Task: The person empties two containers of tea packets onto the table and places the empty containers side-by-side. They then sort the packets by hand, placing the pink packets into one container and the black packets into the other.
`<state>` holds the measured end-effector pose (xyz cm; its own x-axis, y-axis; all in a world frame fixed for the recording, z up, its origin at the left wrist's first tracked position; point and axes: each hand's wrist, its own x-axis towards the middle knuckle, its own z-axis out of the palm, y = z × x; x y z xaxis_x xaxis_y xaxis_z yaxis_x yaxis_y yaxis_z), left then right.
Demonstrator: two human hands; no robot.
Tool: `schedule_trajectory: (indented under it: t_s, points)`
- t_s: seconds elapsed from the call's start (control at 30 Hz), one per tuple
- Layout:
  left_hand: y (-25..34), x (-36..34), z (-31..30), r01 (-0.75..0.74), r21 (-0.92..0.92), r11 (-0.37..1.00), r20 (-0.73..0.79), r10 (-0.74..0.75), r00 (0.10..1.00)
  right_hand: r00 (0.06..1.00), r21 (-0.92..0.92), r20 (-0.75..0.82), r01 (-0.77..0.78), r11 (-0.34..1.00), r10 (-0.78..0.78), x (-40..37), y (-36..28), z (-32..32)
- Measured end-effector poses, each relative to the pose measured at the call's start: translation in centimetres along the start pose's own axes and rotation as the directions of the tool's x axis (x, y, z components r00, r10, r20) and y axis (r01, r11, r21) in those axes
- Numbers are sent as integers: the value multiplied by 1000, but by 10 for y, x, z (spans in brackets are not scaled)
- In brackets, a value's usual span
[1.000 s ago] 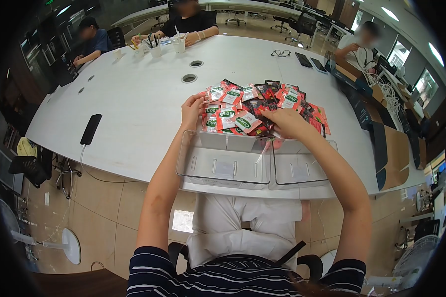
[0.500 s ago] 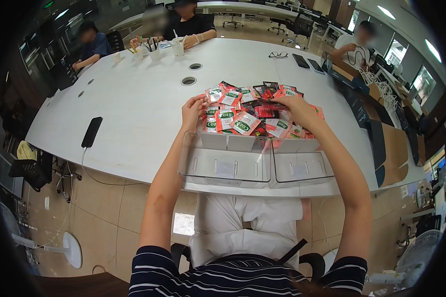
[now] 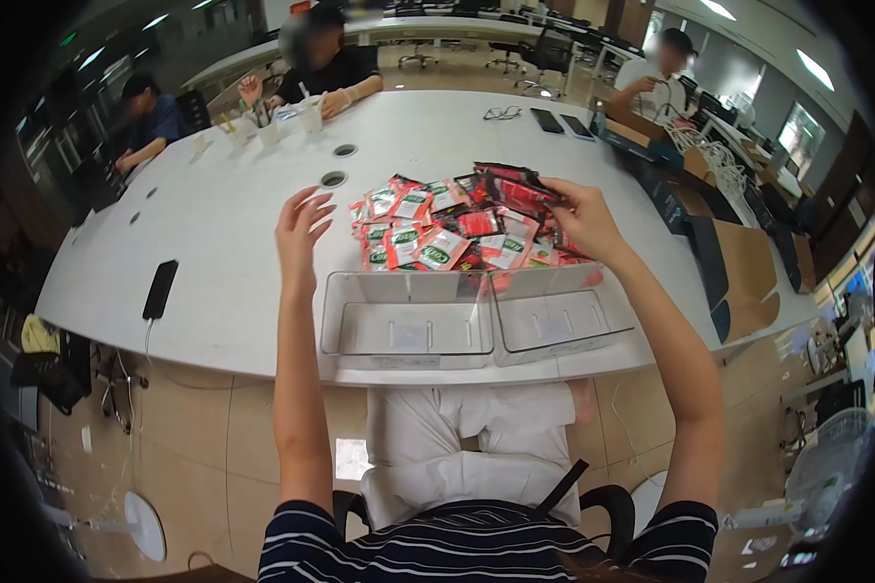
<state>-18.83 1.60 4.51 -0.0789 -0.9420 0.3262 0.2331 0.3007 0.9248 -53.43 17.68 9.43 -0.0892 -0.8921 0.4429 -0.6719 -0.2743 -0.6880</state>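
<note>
The right hand [image 3: 581, 222] pinches a few dark red flat foil sachets [image 3: 511, 185] by one end, fingers closed on them, likely so they hang clear, just above the heap of red-and-white sachets [image 3: 428, 238] on the white surface [image 3: 214, 223]. Their long axis runs sideways, free ends pointing left. The left hand [image 3: 299, 225] hovers left of the heap, fingers spread wide, empty

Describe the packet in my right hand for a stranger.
On the white table, find the heap of red packets behind two clear bins. At its right edge, the right hand pinches a dark packet. It alone is held above the heap.
</note>
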Motion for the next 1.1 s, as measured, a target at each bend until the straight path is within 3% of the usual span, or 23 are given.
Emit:
schedule_trajectory:
  t_s: [0.07,0.2,0.27,0.33,0.37,0.4,0.47,0.6,0.8,0.93,1.0,1.1]
  points:
    - [29,-33,14,-53,-121,991,91,64,994,983,-260,15,182,948,-184,-13,-35,-6]
    - [64,-112,70,36,-300,953,312,62,948,895,-338,-17,414,845,-445,-39,-63,19]
    - [57,-135,93,235,-374,897,402,-72,913,800,-406,7,551,729,-600,-51,-70,34]
    - [44,-146,104,471,-513,718,572,-124,811,684,-470,57,661,585,-727,-64,-77,49]
    - [40,-154,109,523,-484,702,540,-231,810,678,-519,94,659,545,-729,-74,-78,57]
    - [41,-159,115,486,-538,689,522,-181,834,673,-565,133,655,502,-728,-85,-79,63]
    - [43,-167,127,413,-639,649,476,-88,875,702,-563,134,635,530,-699,-97,-76,70]
    - [43,-175,134,370,-554,746,455,-101,885,764,-545,146,592,593,-629,-115,-69,67]
    - [37,-188,144,338,-571,748,364,-138,921,843,-436,156,527,730,-515,-134,-78,49]
    - [36,-201,148,249,-543,802,313,-82,946,849,-334,67,514,791,-524,-143,-74,42]
    - [27,-209,148,288,-540,790,245,-180,953,882,-252,-66,438,863,-467,-147,-74,47]
    - [33,-223,148,260,-514,817,290,-120,950,924,-84,-210,307,948,-318,-150,-84,55]
